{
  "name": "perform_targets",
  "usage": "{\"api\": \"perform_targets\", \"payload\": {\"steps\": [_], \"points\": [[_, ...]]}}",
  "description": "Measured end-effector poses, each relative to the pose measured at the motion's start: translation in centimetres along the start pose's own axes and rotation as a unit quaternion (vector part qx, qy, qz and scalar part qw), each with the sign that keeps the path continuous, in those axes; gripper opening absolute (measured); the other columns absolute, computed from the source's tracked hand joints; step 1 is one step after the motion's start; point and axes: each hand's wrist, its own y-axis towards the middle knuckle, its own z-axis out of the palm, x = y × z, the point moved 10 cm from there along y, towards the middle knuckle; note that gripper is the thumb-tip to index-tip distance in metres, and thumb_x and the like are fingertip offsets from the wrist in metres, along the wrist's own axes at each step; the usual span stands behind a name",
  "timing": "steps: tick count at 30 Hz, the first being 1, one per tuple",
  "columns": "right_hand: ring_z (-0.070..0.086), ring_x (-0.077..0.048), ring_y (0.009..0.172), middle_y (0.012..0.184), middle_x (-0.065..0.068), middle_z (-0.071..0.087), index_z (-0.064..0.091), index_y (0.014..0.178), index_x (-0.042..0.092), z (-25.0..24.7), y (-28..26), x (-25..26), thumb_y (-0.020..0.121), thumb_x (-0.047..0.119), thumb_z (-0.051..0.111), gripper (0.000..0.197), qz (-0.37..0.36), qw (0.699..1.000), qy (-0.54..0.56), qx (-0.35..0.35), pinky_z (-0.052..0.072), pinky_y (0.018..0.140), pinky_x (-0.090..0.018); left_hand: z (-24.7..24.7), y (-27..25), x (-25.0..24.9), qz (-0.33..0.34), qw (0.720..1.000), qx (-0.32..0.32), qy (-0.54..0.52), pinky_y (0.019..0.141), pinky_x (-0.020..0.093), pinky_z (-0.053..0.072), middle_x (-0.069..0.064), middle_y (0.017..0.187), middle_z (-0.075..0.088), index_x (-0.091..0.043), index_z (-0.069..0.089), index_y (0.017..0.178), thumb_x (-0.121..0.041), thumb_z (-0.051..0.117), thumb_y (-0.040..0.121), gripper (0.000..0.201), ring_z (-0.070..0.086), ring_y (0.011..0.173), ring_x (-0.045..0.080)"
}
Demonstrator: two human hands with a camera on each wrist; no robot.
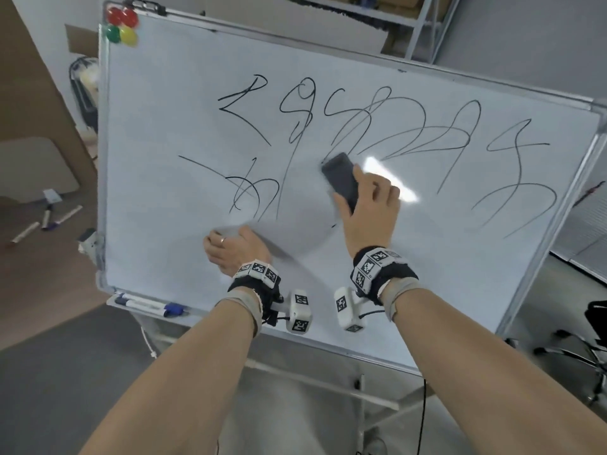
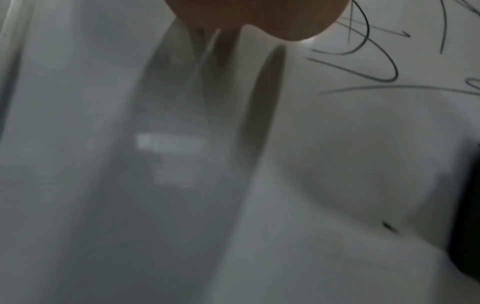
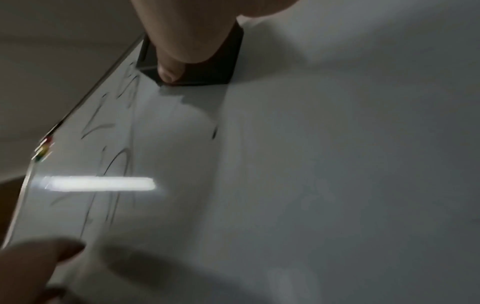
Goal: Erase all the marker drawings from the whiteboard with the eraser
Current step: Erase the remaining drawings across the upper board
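A white whiteboard (image 1: pixel 170 103) on a stand carries black marker scribbles (image 1: pixel 394 126) across its upper and middle area. My right hand (image 1: pixel 368 205) grips a dark grey eraser (image 1: pixel 340 178) and presses it flat on the board near the centre, below the scribbles. In the right wrist view the thumb lies across the eraser (image 3: pixel 207 67). My left hand (image 1: pixel 230 251) rests with its fingers against the lower part of the board, left of the right hand. The left wrist view shows only the heel of that hand (image 2: pixel 259 18) and nearby marker lines (image 2: pixel 376 61).
Coloured magnets (image 1: pixel 121 26) sit in the board's top left corner. A blue-capped marker (image 1: pixel 147 305) lies in the tray at the bottom left. More markers (image 1: pixel 49 221) lie on the floor to the left. Metal shelving (image 1: pixel 423 27) stands behind, and a chair base (image 1: pixel 578 353) at right.
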Motion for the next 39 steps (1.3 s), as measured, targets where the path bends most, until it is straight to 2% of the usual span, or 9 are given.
{"api": "perform_targets", "payload": {"steps": [4, 8, 10, 15, 21, 24, 30, 36, 39], "points": [[0.046, -0.028, 0.103, 0.115, -0.005, 0.053, 0.055, 0.132, 0.027, 4.3, -2.2, 6.8, 0.085, 0.048, 0.070, 0.054, -0.152, 0.980, 0.039, 0.124, 0.040, 0.087, -0.040, -1.7, 2.8, 1.1, -0.008, 1.000, -0.020, 0.021, 0.111, 0.048, 0.032, 0.011, 0.152, 0.031, -0.006, 0.039, 0.141, -0.027, 0.051, 0.087, 0.059, 0.032, 0.138, 0.031], [0.048, -0.028, 0.103, 0.113, -0.004, 0.055, 0.055, 0.133, 0.028, 4.8, -3.5, 7.0, 0.087, 0.053, 0.065, 0.053, -0.199, 0.968, 0.012, 0.154, 0.040, 0.089, -0.041, -2.1, 3.9, 2.1, -0.029, 0.999, -0.028, 0.015, 0.112, 0.048, 0.030, 0.011, 0.154, 0.028, -0.005, 0.037, 0.144, -0.027, 0.050, 0.090, 0.060, 0.031, 0.140, 0.031], [0.047, -0.027, 0.103, 0.116, -0.005, 0.055, 0.053, 0.136, 0.026, 3.4, -3.1, 5.3, 0.091, 0.051, 0.062, 0.053, -0.185, 0.975, -0.018, 0.124, 0.040, 0.088, -0.041, -1.5, 3.2, 1.8, -0.031, 0.999, -0.026, 0.011, 0.114, 0.046, 0.028, 0.012, 0.155, 0.027, -0.004, 0.035, 0.145, -0.027, 0.050, 0.091, 0.060, 0.030, 0.141, 0.031], [0.048, -0.028, 0.104, 0.120, -0.007, 0.056, 0.053, 0.137, 0.022, -1.0, -0.9, -0.7, 0.093, 0.050, 0.062, 0.053, -0.033, 0.999, -0.033, 0.013, 0.037, 0.089, -0.036, 0.3, 0.1, 0.9, -0.013, 1.000, -0.006, 0.015, 0.119, 0.043, 0.020, 0.014, 0.158, 0.022, -0.002, 0.022, 0.152, -0.035, 0.047, 0.095, 0.070, 0.021, 0.147, 0.029], [0.048, -0.026, 0.096, 0.104, -0.004, 0.055, 0.060, 0.128, 0.024, 2.5, -3.9, 3.1, 0.083, 0.047, 0.074, 0.053, -0.156, 0.978, 0.026, 0.134, 0.043, 0.084, -0.041, -0.9, 1.3, 1.2, -0.022, 1.000, -0.021, 0.006, 0.113, 0.048, 0.030, 0.011, 0.153, 0.031, -0.006, 0.036, 0.145, -0.036, 0.049, 0.094, 0.060, 0.029, 0.142, 0.028], [0.050, -0.027, 0.095, 0.101, -0.004, 0.055, 0.062, 0.125, 0.022, 4.2, -5.3, 6.1, 0.080, 0.047, 0.077, 0.053, -0.203, 0.966, 0.050, 0.153, 0.044, 0.083, -0.041, -1.6, 2.6, 1.8, -0.023, 1.000, -0.007, 0.009, 0.113, 0.048, 0.029, 0.010, 0.153, 0.030, -0.006, 0.038, 0.143, -0.037, 0.046, 0.095, 0.058, 0.030, 0.140, 0.029], [0.048, -0.027, 0.105, 0.113, -0.004, 0.054, 0.054, 0.135, 0.024, 3.8, -4.1, 5.4, 0.088, 0.049, 0.067, 0.055, -0.165, 0.974, 0.008, 0.156, 0.040, 0.091, -0.039, -3.1, 2.9, 2.8, -0.038, 0.997, -0.065, 0.011, 0.113, 0.046, 0.030, 0.011, 0.156, 0.027, -0.006, 0.038, 0.144, -0.037, 0.048, 0.093, 0.060, 0.032, 0.140, 0.030], [0.048, -0.029, 0.102, 0.119, -0.006, 0.052, 0.050, 0.138, 0.022, -0.2, -4.6, -1.6, 0.091, 0.044, 0.067, 0.055, -0.130, 0.982, -0.043, 0.127, 0.041, 0.089, -0.041, 0.4, -0.5, 2.4, -0.052, 0.998, -0.020, 0.006, 0.119, 0.042, 0.021, 0.012, 0.158, 0.023, -0.003, 0.024, 0.151, -0.044, 0.042, 0.096, 0.071, 0.024, 0.146, 0.028], [0.048, -0.030, 0.099, 0.115, -0.006, 0.053, 0.054, 0.136, 0.021, -0.2, -4.4, -1.5, 0.089, 0.043, 0.068, 0.053, -0.133, 0.983, -0.035, 0.121, 0.043, 0.086, -0.042, 0.3, 0.0, 2.2, -0.056, 0.998, -0.010, 0.010, 0.119, 0.042, 0.021, 0.011, 0.158, 0.022, -0.003, 0.022, 0.152, -0.043, 0.042, 0.097, 0.071, 0.022, 0.146, 0.028]]}}
